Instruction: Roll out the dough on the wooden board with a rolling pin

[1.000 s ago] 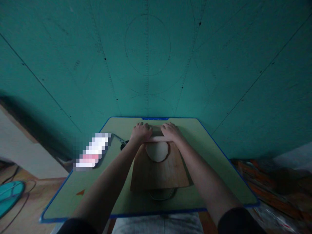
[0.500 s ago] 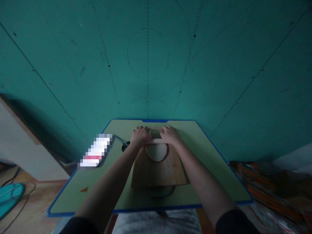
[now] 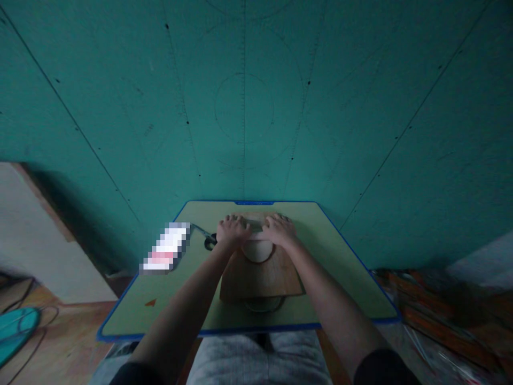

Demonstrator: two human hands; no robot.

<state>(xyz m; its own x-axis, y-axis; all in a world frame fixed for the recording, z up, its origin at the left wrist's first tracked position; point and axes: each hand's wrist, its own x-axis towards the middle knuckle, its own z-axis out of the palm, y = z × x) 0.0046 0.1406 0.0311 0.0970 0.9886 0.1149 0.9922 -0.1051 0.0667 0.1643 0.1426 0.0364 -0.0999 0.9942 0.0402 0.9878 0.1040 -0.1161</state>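
Note:
A pale rolling pin (image 3: 258, 236) lies crosswise on a wooden cutting board (image 3: 260, 283). My left hand (image 3: 233, 230) is over its left end and my right hand (image 3: 279, 229) over its right end, both palms down with the fingers bent forward over it. Between the hands only the pin's middle shows. A round, flat sheet of whitish dough (image 3: 257, 252) is on the board. Its near half shows on my side of the pin; the hands and pin cover much of the rest.
Scissors with black handles (image 3: 210, 243) lie left of my left hand. Farther left is a pixelated white and pink item (image 3: 166, 248), and nearer me a small orange triangle (image 3: 150, 303). The blue-edged table (image 3: 340, 278) stands against a green wall (image 3: 244, 133).
The camera view has shifted, so the table and board appear slightly smaller and the wall marks sit lower. Both hands stay on the rolling pin over the dough.

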